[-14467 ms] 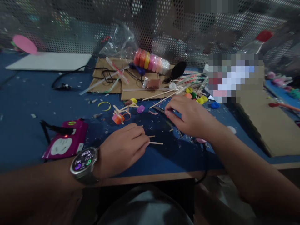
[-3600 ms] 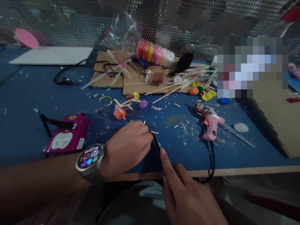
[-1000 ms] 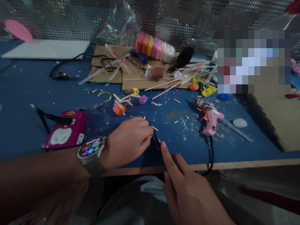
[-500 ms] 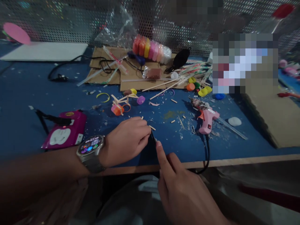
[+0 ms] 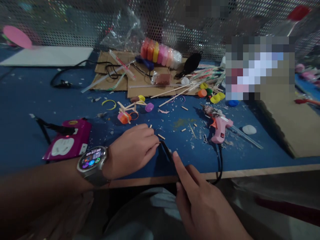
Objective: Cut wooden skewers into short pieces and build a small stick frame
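My right hand [image 5: 197,196] grips a slim dark knife [image 5: 168,151], index finger stretched along its back. The tip of the knife reaches the fingers of my left hand [image 5: 132,148], which is closed and rests low over the blue table. Whatever the left fingers pinch is hidden; a short pale stick end [image 5: 150,126] shows just past the knuckles. Beside the fingertips lies a small cut piece of wooden stick [image 5: 161,136]. Beyond the left hand sits a small stick model [image 5: 127,111] with orange and purple pieces.
A pink glue gun [image 5: 220,128] lies to the right, its cord [image 5: 221,163] hanging over the table edge. On the left is a magenta box [image 5: 67,138] with a plugged-in black cable. Cardboard [image 5: 143,91], sticks and coloured clay packs [image 5: 161,53] lie at the back.
My right hand and the knife have shifted slightly right and down, drawing back a little from my left hand. My left hand stays nearly in place.
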A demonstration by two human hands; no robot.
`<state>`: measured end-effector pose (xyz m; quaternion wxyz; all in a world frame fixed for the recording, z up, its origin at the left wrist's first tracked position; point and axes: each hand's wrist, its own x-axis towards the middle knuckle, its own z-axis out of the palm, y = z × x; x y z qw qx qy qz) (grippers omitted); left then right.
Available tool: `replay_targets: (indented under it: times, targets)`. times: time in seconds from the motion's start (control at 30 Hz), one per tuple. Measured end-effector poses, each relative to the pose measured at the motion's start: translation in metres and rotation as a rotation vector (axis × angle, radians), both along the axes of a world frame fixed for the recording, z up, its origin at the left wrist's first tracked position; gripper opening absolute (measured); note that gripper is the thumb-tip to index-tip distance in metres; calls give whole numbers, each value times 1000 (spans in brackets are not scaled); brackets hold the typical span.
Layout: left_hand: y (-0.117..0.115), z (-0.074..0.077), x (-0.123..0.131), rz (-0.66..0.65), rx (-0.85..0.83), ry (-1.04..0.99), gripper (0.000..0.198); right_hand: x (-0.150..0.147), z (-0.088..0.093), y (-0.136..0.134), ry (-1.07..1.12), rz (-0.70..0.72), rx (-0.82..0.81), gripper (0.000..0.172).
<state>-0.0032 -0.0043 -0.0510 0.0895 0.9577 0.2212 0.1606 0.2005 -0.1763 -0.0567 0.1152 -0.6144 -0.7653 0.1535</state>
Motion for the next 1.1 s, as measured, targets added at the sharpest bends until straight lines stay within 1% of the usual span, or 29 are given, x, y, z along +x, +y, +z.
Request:
replay_targets:
  times: [0.2,0.3,0.5,0.57,0.77,0.83,0.97,1.1]
  targets:
    - [-1,1,-2,-9,143,16,25,3,5,0,64,-66,24,81]
    - [-1,0,-2,-15,171,30,23,-1,5,0,63,-58,-2,81]
    - [-1,1,-1,-9,172,46,26,-13,0,1,37,-72,-40,84]
    - [-2,1,-1,-14,179,52,25,-13,-1,2,24,-51,-31,86]
    - [-7,3,-4,-24,214,99,19,-14,-2,6,-32,-23,-9,86]
    - [-7,3,-5,-13,213,100,20,-14,-1,9,-39,-25,-5,85]
    - [-5,3,-5,23,180,42,23,-12,3,12,-16,-66,-14,82]
    - [-3,4,-4,-1,160,30,28,-11,4,10,-1,-58,-12,82]
